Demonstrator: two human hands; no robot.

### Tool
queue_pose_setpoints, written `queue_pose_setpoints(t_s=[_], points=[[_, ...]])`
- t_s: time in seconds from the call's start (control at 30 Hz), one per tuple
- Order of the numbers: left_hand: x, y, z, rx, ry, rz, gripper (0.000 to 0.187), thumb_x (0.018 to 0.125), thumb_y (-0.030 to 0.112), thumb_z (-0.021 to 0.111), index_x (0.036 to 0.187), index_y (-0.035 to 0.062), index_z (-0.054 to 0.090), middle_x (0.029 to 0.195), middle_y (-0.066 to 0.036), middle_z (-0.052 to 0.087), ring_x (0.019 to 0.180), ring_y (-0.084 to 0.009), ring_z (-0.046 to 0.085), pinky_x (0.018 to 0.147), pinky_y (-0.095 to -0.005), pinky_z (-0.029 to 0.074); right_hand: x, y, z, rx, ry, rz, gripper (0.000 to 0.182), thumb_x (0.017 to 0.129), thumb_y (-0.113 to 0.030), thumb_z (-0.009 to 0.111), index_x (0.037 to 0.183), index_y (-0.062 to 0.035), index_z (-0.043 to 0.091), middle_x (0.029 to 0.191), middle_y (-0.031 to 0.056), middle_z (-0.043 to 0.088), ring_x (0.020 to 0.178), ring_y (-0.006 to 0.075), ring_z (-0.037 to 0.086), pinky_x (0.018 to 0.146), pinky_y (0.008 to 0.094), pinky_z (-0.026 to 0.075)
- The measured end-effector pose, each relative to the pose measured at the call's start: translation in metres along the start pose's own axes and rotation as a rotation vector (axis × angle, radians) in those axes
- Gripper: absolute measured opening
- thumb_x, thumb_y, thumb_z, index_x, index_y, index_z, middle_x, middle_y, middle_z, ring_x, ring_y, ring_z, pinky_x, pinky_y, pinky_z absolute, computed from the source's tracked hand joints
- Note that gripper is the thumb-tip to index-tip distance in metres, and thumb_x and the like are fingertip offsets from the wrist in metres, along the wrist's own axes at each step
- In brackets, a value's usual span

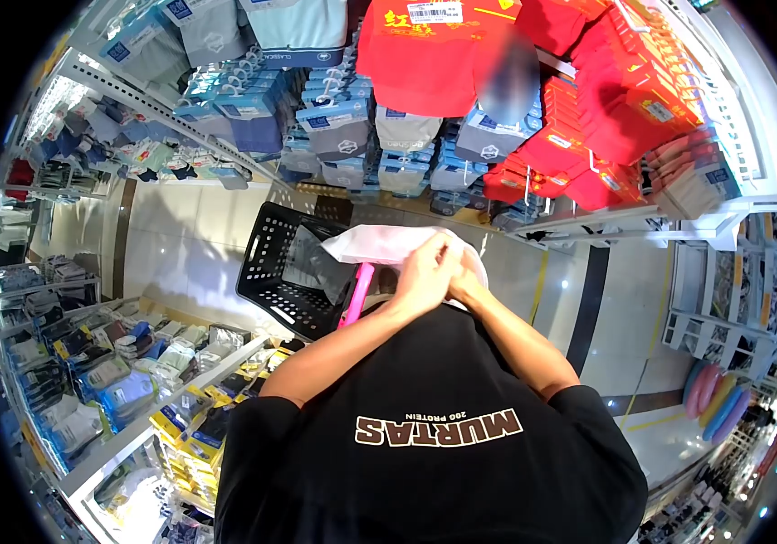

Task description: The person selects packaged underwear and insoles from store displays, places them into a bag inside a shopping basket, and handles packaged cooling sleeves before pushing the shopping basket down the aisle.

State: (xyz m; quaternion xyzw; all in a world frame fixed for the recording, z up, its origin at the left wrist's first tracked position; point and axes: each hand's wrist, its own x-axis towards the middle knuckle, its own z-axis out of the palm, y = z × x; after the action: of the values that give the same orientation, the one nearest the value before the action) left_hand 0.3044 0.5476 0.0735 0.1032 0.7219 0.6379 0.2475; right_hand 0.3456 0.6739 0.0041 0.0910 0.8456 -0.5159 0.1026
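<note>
My left hand (425, 274) and my right hand (467, 275) come together in front of my chest, with the fingers closed and overlapping. Between and beyond them is a soft, pinkish-white plastic packet (379, 243), which stretches out to the left; its contents cannot be made out. My left hand's fingers are closed at its near edge, and my right hand's fingertips are partly hidden. Just below the packet, a bright pink handle (358, 292) slants beside a black perforated shopping basket (272, 263). A clear-wrapped grey item (308, 263) lies inside the basket.
Hanging racks ahead carry red packaged garments (425, 68) and blue-and-grey packs (338, 136). To the left, a low shelf holds bagged socks (107, 372) and yellow packs (193, 444). White metal shelving (733, 308) and colourful rings (718, 403) stand on the right.
</note>
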Motion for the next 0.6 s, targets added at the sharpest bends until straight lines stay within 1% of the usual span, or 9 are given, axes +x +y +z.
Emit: queue_pose_setpoints(t_s=[0.07, 0.27, 0.3, 0.37, 0.4, 0.47, 0.5, 0.53, 0.6], points=[[-0.001, -0.015, 0.017, -0.076, -0.072, 0.116, 0.021, 0.101, 0.021, 0.055, 0.093, 0.0022, 0.058, 0.072, 0.000, 0.056, 0.065, -0.0073, 0.052, 0.059, -0.0254, 0.043, 0.000, 0.008, 0.009, -0.099, -0.055, -0.058, 0.038, 0.084, -0.025, 0.067, 0.116, -0.0057, 0.060, 0.102, 0.0165, 0.068, 0.099, 0.0312, 0.066, 0.087, 0.0405, 0.051], [-0.001, -0.018, 0.004, -0.075, 0.012, 0.055, 0.019, 0.099, 0.017, 0.056, 0.087, 0.0019, 0.057, 0.071, 0.001, 0.054, 0.066, -0.0058, 0.048, 0.059, -0.0241, 0.041, 0.015, 0.035, 0.032, -0.295, -0.154, -0.116, 0.035, 0.086, -0.025, 0.064, 0.115, -0.0054, 0.062, 0.102, 0.0170, 0.068, 0.100, 0.0310, 0.065, 0.090, 0.0415, 0.049], [0.006, -0.047, 0.006, -0.135, 0.050, 0.094, 0.018, 0.099, 0.015, 0.056, 0.086, 0.0024, 0.058, 0.071, 0.002, 0.053, 0.066, -0.0049, 0.047, 0.058, -0.0236, 0.040, 0.018, 0.042, 0.037, -0.308, -0.167, -0.143, 0.034, 0.086, -0.025, 0.063, 0.114, -0.0053, 0.062, 0.102, 0.0170, 0.068, 0.101, 0.0310, 0.064, 0.091, 0.0417, 0.049], [0.002, -0.042, 0.001, -0.244, 0.090, -0.033, 0.015, 0.094, 0.012, 0.057, 0.084, 0.0007, 0.058, 0.071, -0.001, 0.053, 0.070, -0.0092, 0.050, 0.063, -0.0280, 0.043, 0.023, 0.046, 0.035, -0.321, -0.215, -0.195, 0.033, 0.087, -0.025, 0.062, 0.114, -0.0052, 0.063, 0.102, 0.0172, 0.068, 0.101, 0.0309, 0.064, 0.092, 0.0420, 0.048], [0.004, -0.047, 0.000, -0.271, 0.121, -0.055, 0.014, 0.094, 0.011, 0.057, 0.084, 0.0008, 0.058, 0.071, 0.000, 0.053, 0.069, -0.0085, 0.049, 0.062, -0.0273, 0.042, 0.021, -0.001, 0.014, -0.312, -0.304, -0.035, 0.031, 0.083, -0.024, 0.065, 0.107, -0.0038, 0.065, 0.102, 0.0178, 0.068, 0.098, 0.0305, 0.064, 0.090, 0.0414, 0.048], [0.005, -0.051, -0.010, -0.242, 0.134, -0.080, 0.014, 0.094, 0.011, 0.057, 0.084, 0.0007, 0.058, 0.072, 0.000, 0.053, 0.068, -0.0077, 0.048, 0.060, -0.0264, 0.041, 0.024, 0.002, -0.009, -0.352, -0.463, -0.168, 0.035, 0.080, -0.024, 0.067, 0.107, -0.0027, 0.066, 0.107, 0.0195, 0.069, 0.103, 0.0344, 0.064, 0.088, 0.0422, 0.049], [0.005, -0.042, -0.013, -0.239, 0.157, -0.119, 0.015, 0.094, 0.011, 0.056, 0.083, 0.0012, 0.059, 0.071, 0.001, 0.053, 0.067, -0.0068, 0.047, 0.059, -0.0259, 0.040, 0.020, -0.043, -0.036, -0.363, -0.559, -0.009, 0.038, 0.078, -0.025, 0.071, 0.106, -0.0007, 0.067, 0.103, 0.0195, 0.070, 0.099, 0.0333, 0.066, 0.087, 0.0415, 0.050], [0.008, -0.045, -0.014, -0.242, 0.168, -0.076, 0.021, 0.099, 0.016, 0.054, 0.082, 0.0058, 0.058, 0.069, 0.003, 0.052, 0.059, -0.0037, 0.045, 0.051, -0.0223, 0.035, 0.016, -0.056, -0.057, -0.362, -0.565, -0.254, 0.039, 0.081, -0.030, 0.072, 0.107, -0.0009, 0.068, 0.100, 0.0194, 0.070, 0.095, 0.0299, 0.068, 0.086, 0.0380, 0.052], [0.011, -0.052, -0.019, -0.246, 0.155, -0.122, 0.021, 0.100, 0.017, 0.054, 0.083, 0.0057, 0.058, 0.069, 0.004, 0.053, 0.059, -0.0034, 0.044, 0.051, -0.0220, 0.035, 0.019, -0.076, -0.107, -0.191, -0.621, -0.210, 0.038, 0.088, -0.032, 0.071, 0.109, -0.0002, 0.068, 0.097, 0.0148, 0.070, 0.093, 0.0215, 0.067, 0.082, 0.0359, 0.053]])
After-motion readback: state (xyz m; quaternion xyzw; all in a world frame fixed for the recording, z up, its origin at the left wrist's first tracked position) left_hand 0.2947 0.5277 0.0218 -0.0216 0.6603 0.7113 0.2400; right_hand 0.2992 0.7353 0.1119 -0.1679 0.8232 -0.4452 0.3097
